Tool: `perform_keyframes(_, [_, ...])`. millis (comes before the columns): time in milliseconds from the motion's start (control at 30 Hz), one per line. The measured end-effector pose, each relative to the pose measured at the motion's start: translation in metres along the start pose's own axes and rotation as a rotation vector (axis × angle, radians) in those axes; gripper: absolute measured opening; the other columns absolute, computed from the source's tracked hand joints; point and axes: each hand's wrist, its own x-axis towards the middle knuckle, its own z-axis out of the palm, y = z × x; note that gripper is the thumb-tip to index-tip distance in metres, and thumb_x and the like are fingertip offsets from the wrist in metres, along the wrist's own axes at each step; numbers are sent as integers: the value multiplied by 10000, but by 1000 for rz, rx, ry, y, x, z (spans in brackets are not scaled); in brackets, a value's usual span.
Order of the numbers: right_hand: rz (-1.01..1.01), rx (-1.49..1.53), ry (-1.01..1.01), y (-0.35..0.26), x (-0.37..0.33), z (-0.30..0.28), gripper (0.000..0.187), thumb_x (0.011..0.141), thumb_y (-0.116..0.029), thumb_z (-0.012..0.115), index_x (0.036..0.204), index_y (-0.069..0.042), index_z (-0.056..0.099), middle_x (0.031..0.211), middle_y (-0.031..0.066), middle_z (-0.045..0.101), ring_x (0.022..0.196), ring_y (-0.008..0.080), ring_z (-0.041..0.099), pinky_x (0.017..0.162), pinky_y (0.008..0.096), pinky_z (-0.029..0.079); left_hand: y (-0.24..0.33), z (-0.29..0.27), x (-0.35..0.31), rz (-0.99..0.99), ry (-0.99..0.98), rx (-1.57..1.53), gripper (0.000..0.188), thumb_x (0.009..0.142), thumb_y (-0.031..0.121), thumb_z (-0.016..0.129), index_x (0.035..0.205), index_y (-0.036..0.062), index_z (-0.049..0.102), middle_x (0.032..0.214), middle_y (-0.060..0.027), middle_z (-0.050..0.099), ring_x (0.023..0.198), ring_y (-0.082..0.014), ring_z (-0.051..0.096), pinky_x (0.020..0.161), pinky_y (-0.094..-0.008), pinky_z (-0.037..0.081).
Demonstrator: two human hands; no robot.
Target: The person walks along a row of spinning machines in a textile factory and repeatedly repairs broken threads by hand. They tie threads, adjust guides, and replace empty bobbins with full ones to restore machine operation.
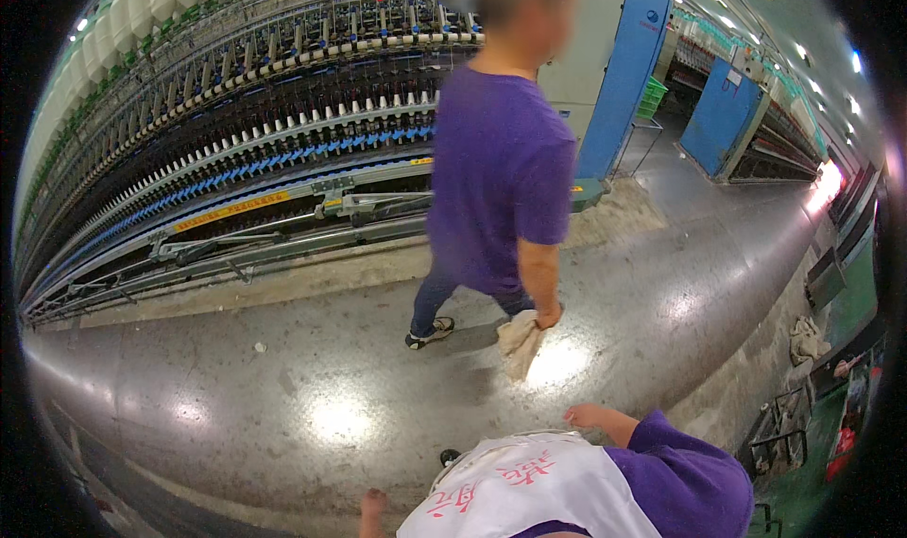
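Note:
My right hand (pixel 590 416) is out in front of the white apron (pixel 529 486), at the end of a purple sleeve (pixel 688 477). It looks small and foreshortened, and no object shows in it; how far its fingers are bent is unclear. Low in the picture, left of the apron, my left hand (pixel 373 503) is blurred and partly seen, with nothing visible in it. The apron's front bears red markings. Ahead, a person in a purple shirt (pixel 501 179) carries a beige cloth (pixel 519 343) in one hand; my hands are apart from it.
A long spinning machine (pixel 283 146) with rows of bobbins lines the left side. Blue cabinets (pixel 624 75) stand at its end, near a green crate (pixel 652 97). Along the right are a metal-framed cart (pixel 782 432) and a crumpled cloth (pixel 808 340). The grey floor (pixel 652 292) reflects lights.

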Motion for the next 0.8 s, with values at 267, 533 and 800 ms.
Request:
perform_keyframes(267, [-479, -729, 0, 101, 53, 32, 277, 838, -241, 500, 1026, -82, 625, 1040, 110, 612, 970, 314, 561, 856, 399, 446, 80, -6, 61, 225, -546, 14, 226, 843, 196, 517, 1026, 75, 574, 898, -79, 630, 757, -175, 593, 599, -354, 489])
perform_keyframes(533, [-87, -98, 15, 137, 82, 43, 361, 774, -324, 556, 1044, -99, 641, 1043, 111, 637, 953, 278, 590, 841, 366, 459, 250, -146, 184, -173, -110, -652, 297, 841, 184, 588, 1104, 56, 541, 887, -64, 621, 750, -136, 586, 592, -278, 468])
perform_keyframes(800, [200, 235, 254, 82, 200, -168, 321, 758, -300, 625, 1022, -118, 639, 965, 139, 647, 885, 299, 612, 795, 379, 482, 458, -254, 179, 74, -24, -721, 240, 875, 176, 545, 1064, 29, 557, 856, -80, 613, 764, -138, 581, 629, -265, 475])
